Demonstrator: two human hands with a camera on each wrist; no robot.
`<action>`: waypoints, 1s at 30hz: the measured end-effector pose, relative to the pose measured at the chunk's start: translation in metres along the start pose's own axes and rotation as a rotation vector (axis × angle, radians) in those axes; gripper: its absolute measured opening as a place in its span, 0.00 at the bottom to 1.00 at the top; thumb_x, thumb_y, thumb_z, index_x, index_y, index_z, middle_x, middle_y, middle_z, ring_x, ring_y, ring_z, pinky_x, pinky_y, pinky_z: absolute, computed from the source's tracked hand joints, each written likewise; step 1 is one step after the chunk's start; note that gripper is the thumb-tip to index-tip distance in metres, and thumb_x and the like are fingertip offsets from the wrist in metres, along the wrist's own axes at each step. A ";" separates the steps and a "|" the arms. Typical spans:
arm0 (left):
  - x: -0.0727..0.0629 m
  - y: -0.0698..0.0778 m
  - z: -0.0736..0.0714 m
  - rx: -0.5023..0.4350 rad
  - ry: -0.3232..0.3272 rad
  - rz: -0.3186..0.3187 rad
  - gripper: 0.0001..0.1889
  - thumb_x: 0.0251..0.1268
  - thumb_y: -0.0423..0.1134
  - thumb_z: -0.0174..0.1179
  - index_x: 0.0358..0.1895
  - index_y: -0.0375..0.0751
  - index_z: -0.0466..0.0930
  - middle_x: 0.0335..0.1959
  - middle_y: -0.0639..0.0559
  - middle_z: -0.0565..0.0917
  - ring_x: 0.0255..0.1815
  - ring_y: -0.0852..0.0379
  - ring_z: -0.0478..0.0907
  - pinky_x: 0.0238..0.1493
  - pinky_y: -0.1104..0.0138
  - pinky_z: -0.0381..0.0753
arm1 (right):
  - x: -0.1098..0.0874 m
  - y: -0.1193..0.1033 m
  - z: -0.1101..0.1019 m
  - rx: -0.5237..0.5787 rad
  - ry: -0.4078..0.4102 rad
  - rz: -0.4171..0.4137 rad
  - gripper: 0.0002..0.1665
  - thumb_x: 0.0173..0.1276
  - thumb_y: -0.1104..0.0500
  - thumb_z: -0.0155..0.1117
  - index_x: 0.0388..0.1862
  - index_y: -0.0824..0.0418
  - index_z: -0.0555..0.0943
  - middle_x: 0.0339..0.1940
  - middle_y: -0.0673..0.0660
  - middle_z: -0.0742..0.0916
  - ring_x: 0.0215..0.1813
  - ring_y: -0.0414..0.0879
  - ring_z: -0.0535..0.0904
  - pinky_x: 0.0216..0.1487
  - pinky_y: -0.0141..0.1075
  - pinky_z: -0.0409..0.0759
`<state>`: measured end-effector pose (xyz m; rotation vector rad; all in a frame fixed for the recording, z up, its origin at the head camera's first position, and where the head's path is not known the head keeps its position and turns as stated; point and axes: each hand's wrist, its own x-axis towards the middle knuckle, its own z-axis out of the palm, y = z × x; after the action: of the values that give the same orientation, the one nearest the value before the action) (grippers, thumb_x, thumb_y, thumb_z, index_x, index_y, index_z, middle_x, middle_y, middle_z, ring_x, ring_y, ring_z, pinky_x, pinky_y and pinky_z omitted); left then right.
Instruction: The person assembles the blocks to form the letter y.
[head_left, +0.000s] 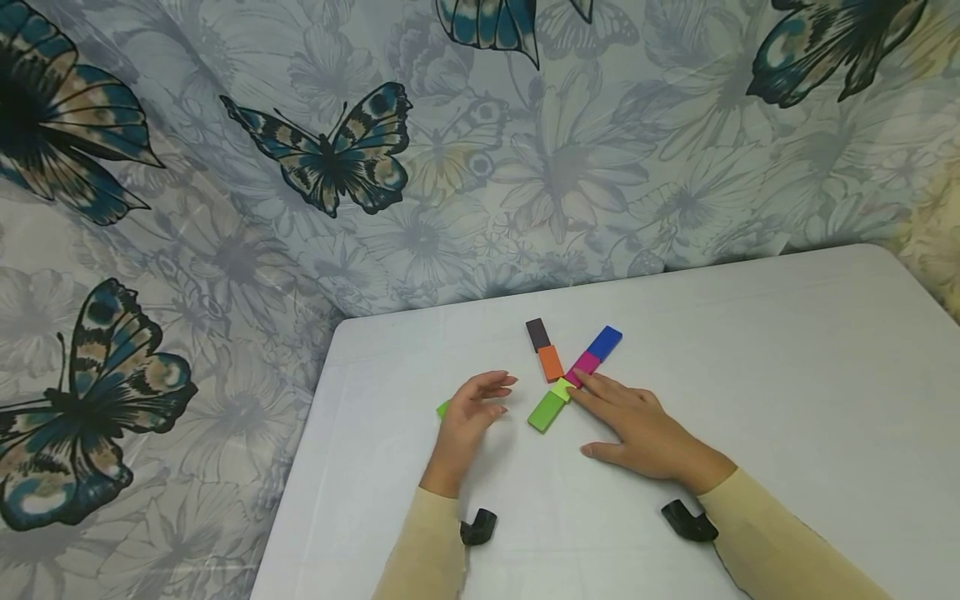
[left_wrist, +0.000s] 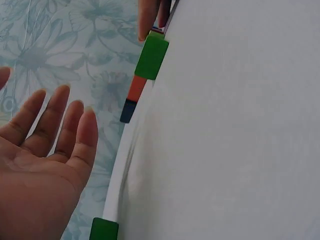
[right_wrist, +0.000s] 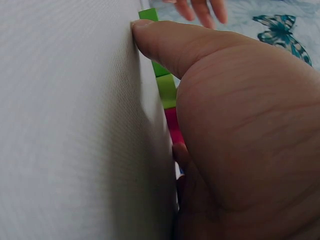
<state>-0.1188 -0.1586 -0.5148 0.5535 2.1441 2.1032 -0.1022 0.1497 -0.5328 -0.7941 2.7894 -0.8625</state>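
Note:
My right hand (head_left: pixel 637 429) lies low over the table, fingers extended, their tips touching the magenta block (head_left: pixel 583 366) and the lime block (head_left: pixel 561 389). A blue block (head_left: pixel 605 342) continues the magenta one, and a green block (head_left: pixel 546 412) continues the lime one. An orange block (head_left: pixel 551 364) and a dark block (head_left: pixel 537 334) form another arm from the same centre. Left of these, my left hand (head_left: pixel 468 421) hovers with loosely bent fingers and nothing in them. Another green block (left_wrist: pixel 104 229) is partly hidden behind that hand in the head view.
All the blocks lie on a white-covered table (head_left: pixel 750 358). Beyond its far and left edges hangs a cloth (head_left: pixel 450 250) printed with butterflies and flowers. A black wrist mount (head_left: pixel 478 527) shows by the left sleeve, another black mount (head_left: pixel 688 522) by the right.

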 end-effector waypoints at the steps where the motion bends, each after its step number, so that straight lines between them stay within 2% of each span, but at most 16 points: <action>1: 0.000 0.001 -0.002 -0.003 0.009 0.008 0.25 0.74 0.22 0.53 0.72 0.29 0.76 0.68 0.35 0.82 0.67 0.30 0.76 0.60 0.58 0.83 | 0.000 0.000 0.000 0.000 0.000 0.001 0.52 0.71 0.39 0.77 0.88 0.51 0.67 0.88 0.61 0.65 0.86 0.64 0.57 0.72 0.65 0.61; 8: 0.000 0.004 -0.024 0.030 0.068 0.107 0.20 0.84 0.31 0.47 0.70 0.27 0.77 0.66 0.31 0.82 0.66 0.26 0.75 0.60 0.51 0.83 | -0.001 -0.001 -0.001 0.006 0.008 -0.015 0.51 0.72 0.38 0.76 0.88 0.52 0.68 0.87 0.61 0.66 0.86 0.65 0.58 0.71 0.65 0.62; 14: -0.003 0.003 -0.048 -0.029 0.127 0.134 0.25 0.87 0.38 0.39 0.71 0.24 0.75 0.67 0.27 0.80 0.67 0.22 0.72 0.59 0.51 0.80 | -0.002 0.001 -0.002 0.009 0.011 -0.028 0.51 0.73 0.38 0.75 0.88 0.52 0.67 0.88 0.61 0.65 0.86 0.64 0.58 0.71 0.64 0.62; 22: -0.010 -0.005 -0.076 -0.096 0.204 0.127 0.27 0.89 0.38 0.36 0.71 0.18 0.71 0.68 0.23 0.77 0.69 0.19 0.67 0.61 0.46 0.76 | -0.001 0.002 0.000 0.006 0.007 -0.016 0.52 0.72 0.38 0.76 0.88 0.52 0.66 0.88 0.60 0.64 0.86 0.64 0.56 0.72 0.63 0.61; 30: -0.014 -0.017 -0.088 -0.127 0.229 0.093 0.31 0.91 0.47 0.39 0.73 0.19 0.69 0.68 0.22 0.77 0.70 0.18 0.66 0.64 0.47 0.73 | -0.002 0.001 0.000 0.001 0.026 -0.034 0.51 0.72 0.38 0.76 0.88 0.53 0.68 0.87 0.62 0.66 0.85 0.65 0.58 0.70 0.65 0.63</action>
<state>-0.1360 -0.2462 -0.5301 0.4253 2.1127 2.4404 -0.1009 0.1516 -0.5333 -0.8378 2.8059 -0.8857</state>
